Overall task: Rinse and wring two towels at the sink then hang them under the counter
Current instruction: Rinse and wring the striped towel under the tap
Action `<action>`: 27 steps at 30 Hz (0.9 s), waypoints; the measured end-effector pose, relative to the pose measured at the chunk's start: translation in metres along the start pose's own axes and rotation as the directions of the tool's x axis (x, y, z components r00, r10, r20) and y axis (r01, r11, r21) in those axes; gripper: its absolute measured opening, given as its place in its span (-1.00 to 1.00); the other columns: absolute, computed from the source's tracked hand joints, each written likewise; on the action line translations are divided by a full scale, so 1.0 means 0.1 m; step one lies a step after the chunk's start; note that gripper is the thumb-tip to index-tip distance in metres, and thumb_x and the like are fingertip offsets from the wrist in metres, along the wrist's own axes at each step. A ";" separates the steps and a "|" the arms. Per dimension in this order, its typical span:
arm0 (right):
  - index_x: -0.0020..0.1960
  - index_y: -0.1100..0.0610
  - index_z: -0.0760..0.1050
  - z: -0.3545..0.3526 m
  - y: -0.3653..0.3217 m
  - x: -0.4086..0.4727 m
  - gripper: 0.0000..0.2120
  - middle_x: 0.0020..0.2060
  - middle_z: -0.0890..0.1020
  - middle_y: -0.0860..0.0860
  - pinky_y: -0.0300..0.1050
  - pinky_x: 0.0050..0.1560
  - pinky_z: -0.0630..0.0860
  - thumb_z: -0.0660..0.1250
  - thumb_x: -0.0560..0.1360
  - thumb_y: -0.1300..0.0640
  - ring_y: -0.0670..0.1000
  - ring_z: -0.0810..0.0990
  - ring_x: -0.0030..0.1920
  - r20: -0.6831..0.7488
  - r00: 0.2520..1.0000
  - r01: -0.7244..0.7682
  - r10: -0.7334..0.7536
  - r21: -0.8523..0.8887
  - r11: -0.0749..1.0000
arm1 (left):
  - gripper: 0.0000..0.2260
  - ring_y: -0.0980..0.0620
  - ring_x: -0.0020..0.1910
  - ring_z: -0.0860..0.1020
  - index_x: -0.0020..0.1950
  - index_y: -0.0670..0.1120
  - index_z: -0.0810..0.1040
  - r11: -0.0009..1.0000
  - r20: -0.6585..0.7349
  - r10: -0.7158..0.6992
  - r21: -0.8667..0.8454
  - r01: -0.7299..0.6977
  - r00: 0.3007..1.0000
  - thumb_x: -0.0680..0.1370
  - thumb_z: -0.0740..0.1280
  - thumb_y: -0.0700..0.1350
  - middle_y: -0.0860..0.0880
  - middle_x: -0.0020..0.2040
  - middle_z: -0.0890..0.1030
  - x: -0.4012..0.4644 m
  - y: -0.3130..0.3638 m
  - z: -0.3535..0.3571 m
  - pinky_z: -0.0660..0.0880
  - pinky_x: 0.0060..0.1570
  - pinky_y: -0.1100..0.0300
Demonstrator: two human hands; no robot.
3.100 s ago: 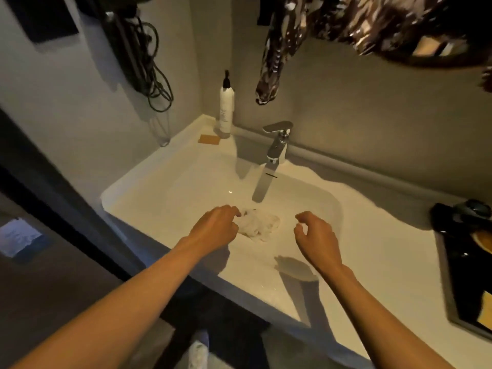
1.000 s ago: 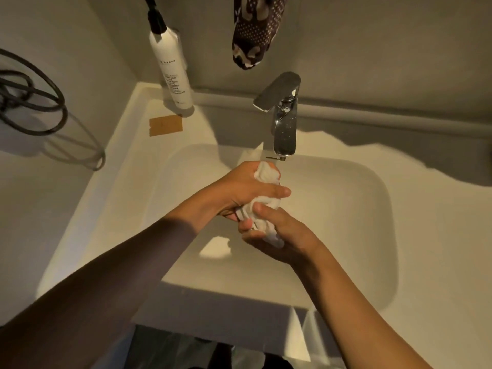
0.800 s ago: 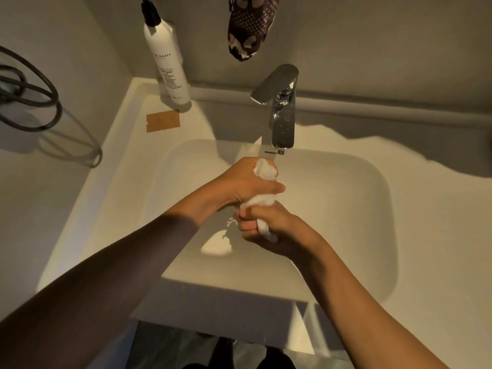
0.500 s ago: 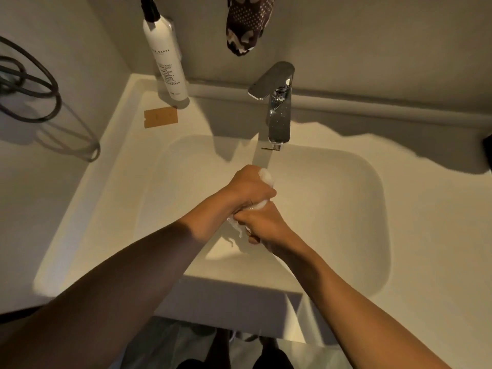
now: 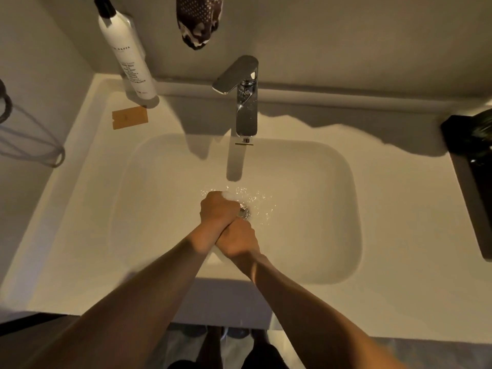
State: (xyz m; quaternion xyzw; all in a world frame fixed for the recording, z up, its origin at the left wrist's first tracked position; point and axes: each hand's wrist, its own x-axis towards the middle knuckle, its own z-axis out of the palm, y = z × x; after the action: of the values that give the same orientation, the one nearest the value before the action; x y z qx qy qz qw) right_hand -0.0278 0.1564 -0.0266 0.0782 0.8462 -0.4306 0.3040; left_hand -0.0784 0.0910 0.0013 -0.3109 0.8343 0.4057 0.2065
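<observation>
White cloth is nearly all hidden: only a small wet corner of the towel (image 5: 226, 195) shows past the knuckles of my left hand (image 5: 218, 209), low in the sink (image 5: 332, 209) and just over the drain (image 5: 245, 212). I read this as the wringing step on the first towel, since both hands are fisted tight around it and water glitters on the basin floor around the drain (whether the tap (image 5: 246, 102) is running I cannot tell; I see no clear stream under the spout). The left hand sits farther from me, knuckles up, clamped on the far end of the roll; the right hand (image 5: 237, 242) is pressed against it on the near side, also closed hard, its fingers curled under and out of sight. The forearms converge in a narrow V from the lower corners of the view, wrists almost touching, which suits opposite twisting. My judgement is that the next move calls for another counter-twist or two until the dripping stops, then lifting the towel clear of the basin and carrying it down below the counter (image 5: 399, 288) to hang. I see no second towel anywhere, so most of the task lies ahead. The risk I would watch is dripping on the floor if I lift too soon.
</observation>
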 end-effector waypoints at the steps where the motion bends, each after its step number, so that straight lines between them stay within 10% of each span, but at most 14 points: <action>1: 0.16 0.05 0.59 -0.02 -0.01 0.00 -0.66 0.04 0.71 0.08 -0.09 -0.08 0.50 0.33 0.44 -0.05 0.16 0.67 0.04 0.018 1.000 0.008 -0.008 -0.002 1.000 | -0.90 -0.13 0.05 0.61 -0.15 -0.01 0.54 0.999 0.034 -0.017 -0.050 0.019 0.999 0.44 0.45 -0.06 -0.06 -0.09 0.62 0.00 0.03 -0.02 0.45 -0.02 0.19; 4: 0.10 0.02 0.62 -0.13 -0.04 -0.01 -0.70 0.00 0.70 -0.01 -0.12 -0.03 0.51 0.43 0.38 -0.01 0.05 0.65 0.03 0.069 0.997 0.015 -0.016 0.026 1.000 | -0.51 -0.08 -0.15 0.62 -0.10 -0.03 0.56 0.907 0.301 -0.102 -0.364 0.213 0.948 0.29 0.45 0.37 -0.06 -0.15 0.63 0.01 0.10 -0.19 0.50 0.00 0.10; 7: -0.01 0.04 0.62 -0.35 -0.03 -0.12 -0.78 -0.13 0.71 -0.07 -0.13 -0.06 0.58 0.52 0.38 0.04 -0.07 0.66 -0.08 0.181 0.977 0.055 -0.114 0.302 0.952 | -0.67 -0.06 -0.39 0.53 -0.36 -0.06 0.55 0.762 0.450 -0.010 -0.574 0.298 0.893 0.39 0.49 0.16 -0.07 -0.38 0.53 0.03 0.09 -0.42 0.47 -0.19 0.11; 10: 0.23 0.06 0.60 -0.48 0.02 -0.21 -0.50 0.14 0.70 0.06 0.05 0.25 0.54 0.40 0.45 -0.25 0.05 0.63 0.17 0.502 0.857 -0.389 -0.120 0.781 0.488 | -0.67 -0.04 -0.40 0.47 -0.42 -0.09 0.46 0.605 0.519 0.110 -0.712 0.357 0.848 0.53 0.35 -0.03 -0.06 -0.46 0.45 0.02 0.02 -0.65 0.44 -0.19 0.10; 13: 0.31 0.12 0.54 -0.38 -0.01 -0.17 -0.26 0.30 0.61 0.21 0.29 0.43 0.34 0.37 0.36 -0.40 0.27 0.52 0.35 0.639 0.754 -0.641 -0.154 0.767 0.044 | -0.62 0.02 -0.41 0.37 -0.45 -0.08 0.34 0.424 0.543 0.251 -0.806 0.413 0.801 0.57 0.26 -0.09 -0.03 -0.50 0.33 -0.11 0.05 -0.69 0.36 -0.17 0.13; 17: 0.41 0.13 0.40 -0.36 -0.38 -0.25 -0.33 0.32 0.59 0.22 0.22 0.37 0.41 0.23 0.49 -0.30 0.28 0.52 0.36 0.646 0.734 -0.628 -0.208 0.763 0.154 | -0.62 -0.03 -0.31 0.51 -0.43 -0.09 0.44 0.683 0.540 0.291 -0.695 0.224 0.790 0.59 0.24 -0.06 -0.05 -0.42 0.48 -0.12 0.12 -0.73 0.41 -0.06 0.04; 19: 0.20 0.19 0.54 -0.34 -0.38 -0.21 -0.61 0.03 0.67 0.22 0.08 -0.04 0.66 0.43 0.46 0.01 0.23 0.68 0.04 0.593 0.720 -0.617 -0.362 0.785 0.058 | -0.66 -0.16 -0.20 0.58 -0.39 -0.09 0.44 0.816 0.478 0.322 -0.578 0.017 0.817 0.60 0.25 -0.12 -0.13 -0.34 0.54 -0.09 0.12 -0.82 0.43 0.04 -0.05; 21: 0.02 0.31 0.55 -0.32 -0.36 -0.23 -0.86 -0.14 0.51 0.22 -0.23 -0.42 0.59 0.22 0.54 0.37 0.10 0.64 -0.29 0.653 0.642 -0.713 -0.402 0.701 0.001 | -0.70 -0.12 -0.26 0.62 -0.35 -0.11 0.42 0.872 0.449 0.282 -0.489 -0.031 0.848 0.59 0.28 -0.15 -0.14 -0.34 0.54 -0.06 0.14 -0.88 0.48 0.10 -0.08; 24: 0.06 0.24 0.52 -0.24 -0.29 -0.17 -0.69 -0.08 0.53 0.19 -0.41 -0.50 0.23 0.04 0.58 0.45 -0.13 0.47 -0.42 0.665 0.658 -0.617 -0.352 0.745 0.253 | -0.76 -0.01 -0.26 0.57 -0.21 -0.03 0.51 0.950 0.438 0.207 -0.304 -0.073 0.875 0.37 0.49 0.07 -0.11 -0.22 0.54 -0.02 0.13 -0.89 0.50 -0.06 0.05; 27: 0.11 0.12 0.50 -0.21 -0.33 -0.13 -0.87 -0.11 0.53 0.07 -0.40 -0.49 0.31 0.23 0.61 0.28 -0.16 0.44 -0.40 0.638 0.664 -0.487 -0.390 0.765 0.421 | -0.59 0.09 -0.06 0.62 0.00 0.05 0.64 0.937 0.420 0.301 -0.297 -0.184 0.856 0.24 0.51 0.18 0.12 -0.15 0.66 -0.01 0.02 -0.89 0.51 -0.05 0.22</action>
State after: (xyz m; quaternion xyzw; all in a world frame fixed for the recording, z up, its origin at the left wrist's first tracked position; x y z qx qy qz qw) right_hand -0.0393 0.1537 0.0131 0.0730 0.2659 -0.7939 0.5420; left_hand -0.0868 0.0202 0.0553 -0.1209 0.7376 0.5905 0.3044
